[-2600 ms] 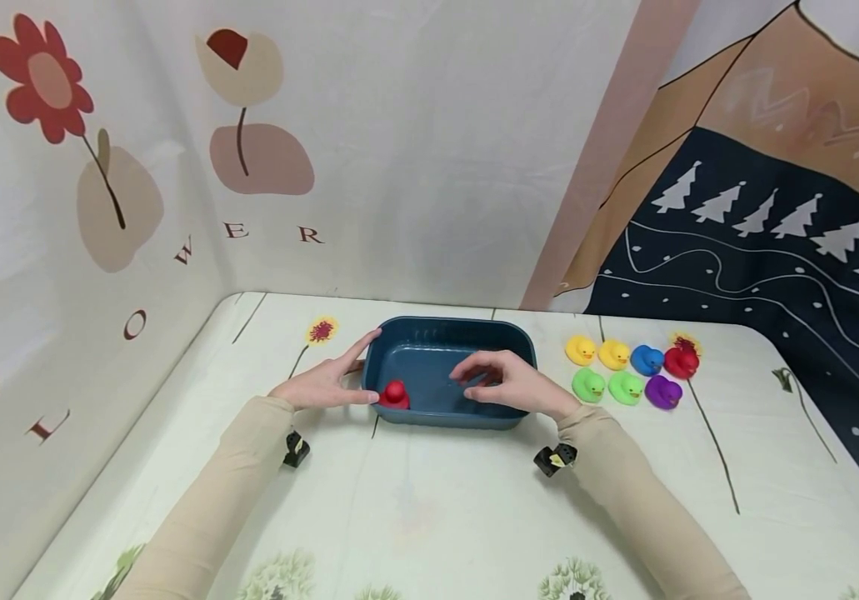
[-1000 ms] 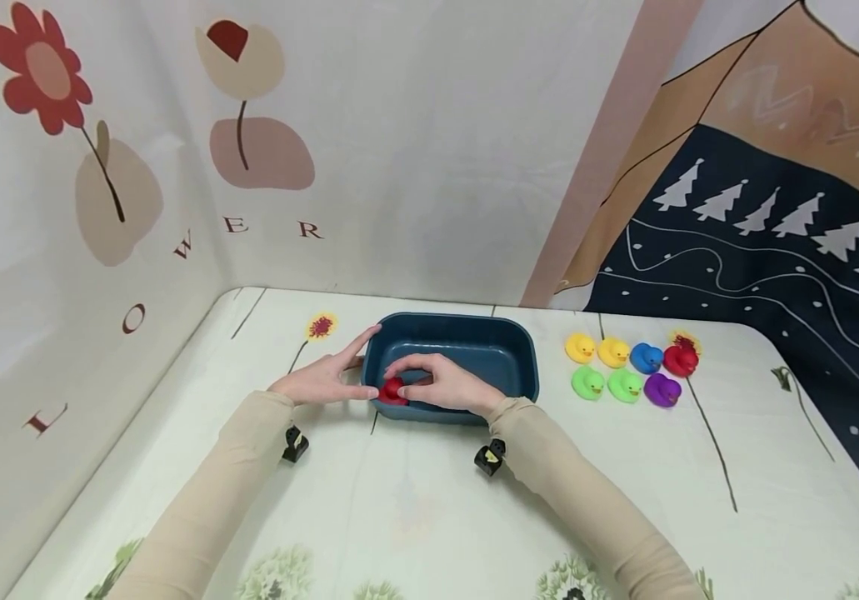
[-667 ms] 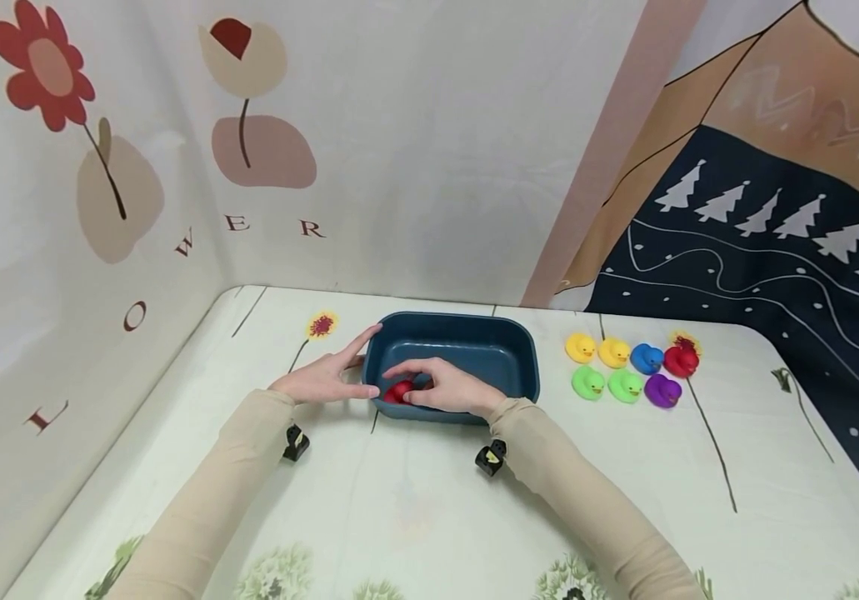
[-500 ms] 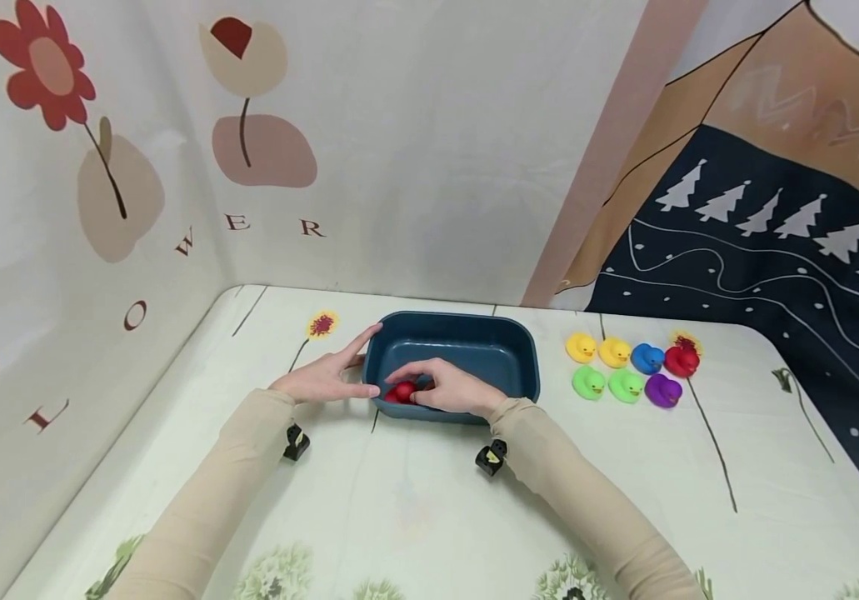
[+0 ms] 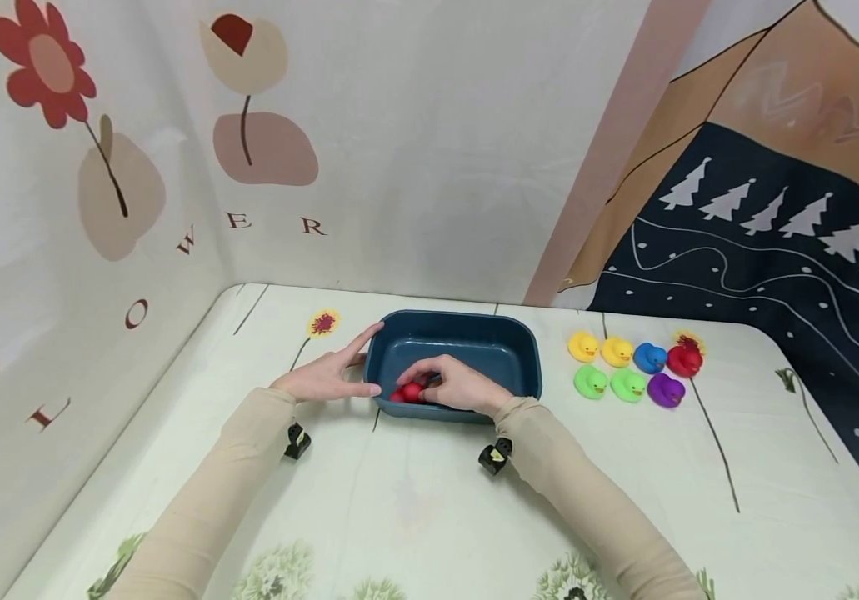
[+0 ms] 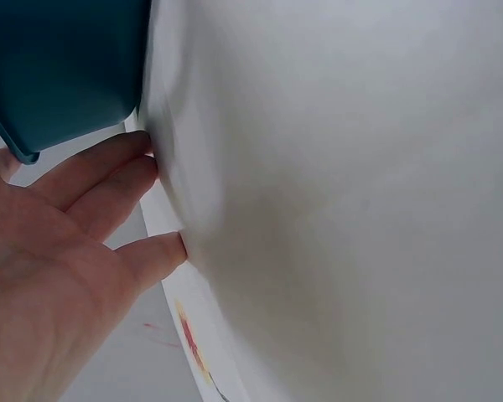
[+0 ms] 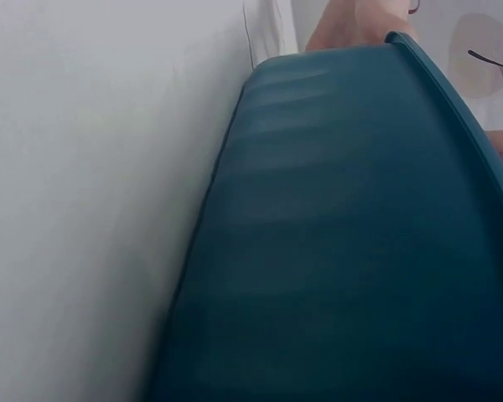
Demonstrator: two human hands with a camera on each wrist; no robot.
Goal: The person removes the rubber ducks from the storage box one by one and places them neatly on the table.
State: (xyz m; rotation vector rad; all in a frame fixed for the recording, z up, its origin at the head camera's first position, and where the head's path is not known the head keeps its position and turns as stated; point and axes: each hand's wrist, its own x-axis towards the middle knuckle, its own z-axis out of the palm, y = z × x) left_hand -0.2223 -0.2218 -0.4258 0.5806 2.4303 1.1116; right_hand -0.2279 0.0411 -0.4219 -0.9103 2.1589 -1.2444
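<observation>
A dark blue plastic basin [image 5: 477, 350] stands on the table. Inside its near left corner is a red rubber duck [image 5: 412, 392], which my right hand [image 5: 462, 385] grips between thumb and fingers, hiding part of it. My left hand [image 5: 324, 377] is spread against the basin's left end, fingers straight, thumb at the near corner. In the left wrist view, fingertips of the left hand [image 6: 75, 226] reach down to the table beside the basin [image 6: 67, 84]. The basin's outer wall [image 7: 344, 234] fills much of the right wrist view and hides the right hand's grip.
Right of the basin, several rubber ducks stand in two rows: yellow ones [image 5: 583, 347], a blue one [image 5: 650, 357] and a red one [image 5: 685, 361] behind, green ones [image 5: 591, 382] and a purple one [image 5: 666, 390] in front. A printed cloth wall [image 5: 414, 167] rises behind the table.
My right hand has moved left from the basin's middle to the red duck and taken hold of it. The duck has turned and shifted slightly right. The left hand has stayed put.
</observation>
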